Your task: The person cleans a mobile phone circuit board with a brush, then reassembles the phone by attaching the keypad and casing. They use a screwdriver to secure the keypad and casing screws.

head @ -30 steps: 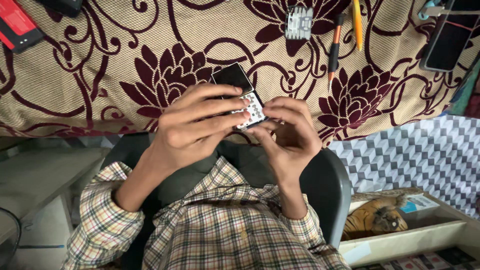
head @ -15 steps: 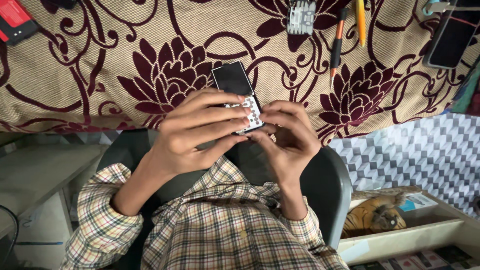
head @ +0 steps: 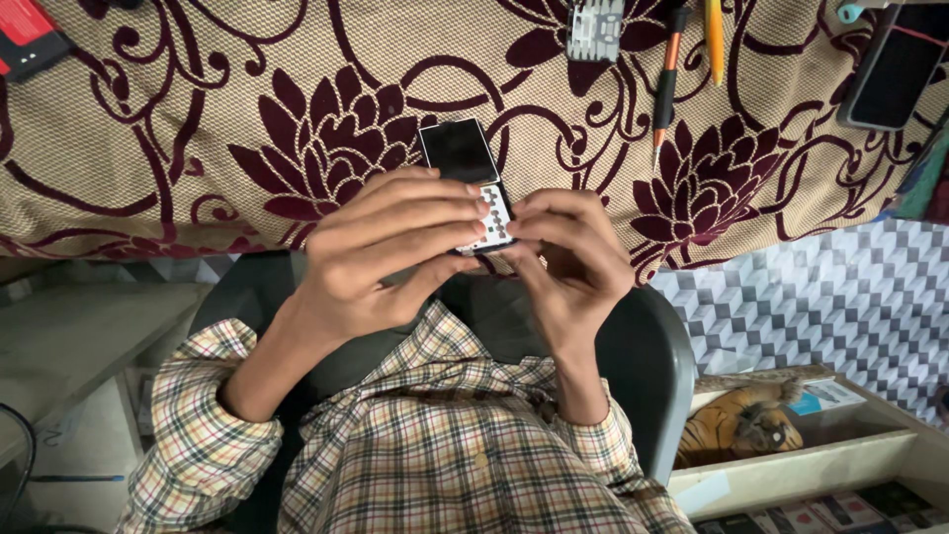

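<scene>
- the left hand (head: 381, 262) and the right hand (head: 573, 262) are both clamped on a small keypad phone (head: 473, 178), held between them just above the near edge of the surface (head: 148, 148)
- the phone has a dark blank screen at its far end and a pale keypad at the near end; the screen end sticks out past the fingers, tilted slightly to the left
- the left hand's fingers (head: 435, 213) lie across the lower part of the phone, reaching to the keypad, with the thumb tucked under
- the right hand's fingertips (head: 529, 225) meet the keypad's right edge, touching the left hand's fingertips
- the surface is covered in a beige cloth with a maroon flower pattern
- beyond the phone, well apart from the hands, lie a small grey circuit part (head: 595, 28), an orange-and-black screwdriver (head: 667, 79) and a yellow tool (head: 714, 40) just beside it
- a black smartphone (head: 895, 69) lies at the far right corner, and a red-and-black object (head: 30, 40) at the far left corner
- the person wears a checked shirt (head: 445, 445) and sits in a dark chair (head: 643, 366)
- to the lower right, a box (head: 791, 470) holds a tiger-striped soft toy (head: 736, 425), over a grey cube-pattern floor (head: 811, 307)
</scene>
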